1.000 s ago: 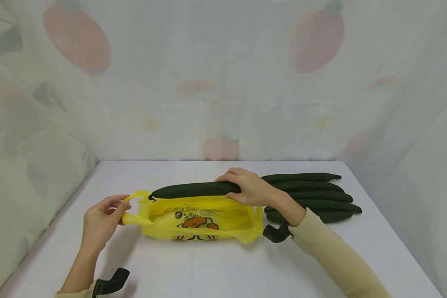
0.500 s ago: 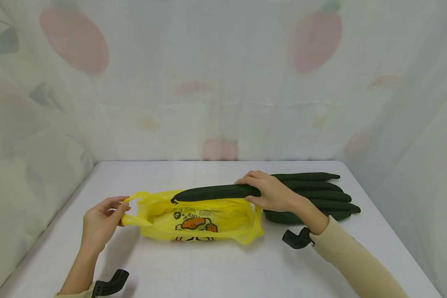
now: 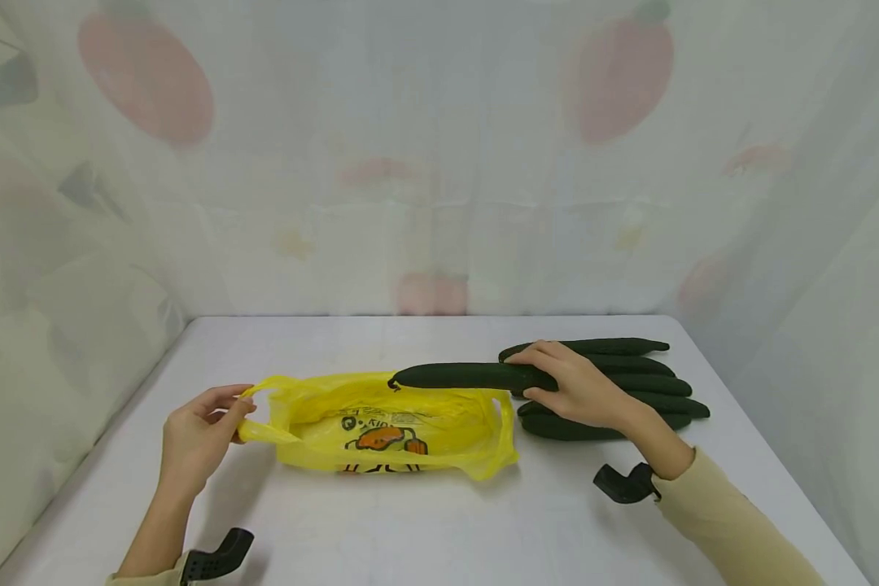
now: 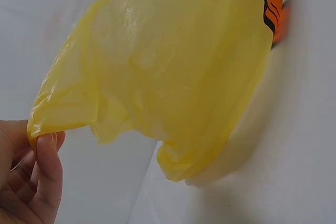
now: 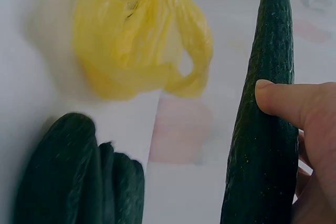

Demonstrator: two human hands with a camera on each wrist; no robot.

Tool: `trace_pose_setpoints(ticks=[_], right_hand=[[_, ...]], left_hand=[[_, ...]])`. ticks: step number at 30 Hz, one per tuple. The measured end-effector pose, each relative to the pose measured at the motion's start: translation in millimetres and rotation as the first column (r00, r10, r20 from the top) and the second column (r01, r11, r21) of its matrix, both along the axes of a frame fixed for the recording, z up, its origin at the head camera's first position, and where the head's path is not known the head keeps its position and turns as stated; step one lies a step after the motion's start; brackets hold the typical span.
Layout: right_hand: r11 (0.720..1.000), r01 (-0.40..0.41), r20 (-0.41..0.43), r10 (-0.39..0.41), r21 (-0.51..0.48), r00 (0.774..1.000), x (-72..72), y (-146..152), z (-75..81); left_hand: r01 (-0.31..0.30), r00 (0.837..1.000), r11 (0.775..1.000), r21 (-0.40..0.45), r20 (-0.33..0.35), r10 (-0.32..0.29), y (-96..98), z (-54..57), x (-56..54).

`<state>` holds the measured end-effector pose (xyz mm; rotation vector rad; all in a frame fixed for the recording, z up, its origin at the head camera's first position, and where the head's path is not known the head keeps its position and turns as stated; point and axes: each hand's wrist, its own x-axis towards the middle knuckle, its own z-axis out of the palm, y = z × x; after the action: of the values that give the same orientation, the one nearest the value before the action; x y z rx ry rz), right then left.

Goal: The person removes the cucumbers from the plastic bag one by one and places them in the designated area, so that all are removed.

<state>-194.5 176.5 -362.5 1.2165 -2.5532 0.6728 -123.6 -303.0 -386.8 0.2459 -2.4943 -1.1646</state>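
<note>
A yellow plastic bag (image 3: 395, 464) with a printed orange figure lies on the table, its mouth spread toward me. At its left end my left hand (image 3: 199, 439) pinches one handle; the left wrist view shows the bag's handle (image 4: 58, 116) between thumb and fingers. My right hand (image 3: 575, 387) grips a long dark green cucumber (image 3: 461, 376) by its right end. That cucumber is held level above the back right part of the bag, stem end pointing left. In the right wrist view my thumb (image 5: 286, 98) presses along the cucumber's side.
Several more cucumbers (image 3: 648, 384) lie side by side at the right of the white table (image 3: 439, 529), partly behind my right hand. A pale curtain (image 3: 439, 163) with fruit prints hangs behind the table and along both sides.
My right hand has moved right, carrying the cucumber from over the bag's middle toward the other cucumbers. The left hand keeps its pinch on the handle and has barely moved.
</note>
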Motion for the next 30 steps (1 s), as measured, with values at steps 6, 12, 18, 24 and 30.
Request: trace_pose_setpoints(ticks=[6, 12, 18, 24, 30], right_hand=[[1.000, 0.016, -0.026, -0.016, -0.025, 1.000, 3.9, 17.9, -8.7], [0.998, 0.041, -0.068, -0.045, -0.050, 0.997, 5.8, 39.0, -18.6], [0.995, 0.076, -0.103, -0.082, -0.065, 0.991, 8.4, 62.5, -25.9], [0.991, 0.126, -0.081, -0.129, -0.049, 0.988, 13.3, 84.4, -32.5], [0.984, 0.171, -0.031, -0.173, -0.058, 0.984, 19.4, 104.1, -39.7]], left_hand=[[-0.015, 1.000, 1.000, -0.002, 0.005, 0.015, -1.8, 0.5, 1.0], [-0.009, 1.000, 1.000, 0.004, 0.000, 0.009, -2.8, -0.2, 1.2], [-0.014, 1.000, 1.000, 0.004, 0.006, 0.013, -2.6, -0.1, 1.5], [-0.012, 1.000, 1.000, 0.004, 0.006, 0.012, -2.0, 0.7, 0.6], [-0.007, 1.000, 1.000, 0.000, 0.009, 0.007, -1.0, 1.3, -0.3]])
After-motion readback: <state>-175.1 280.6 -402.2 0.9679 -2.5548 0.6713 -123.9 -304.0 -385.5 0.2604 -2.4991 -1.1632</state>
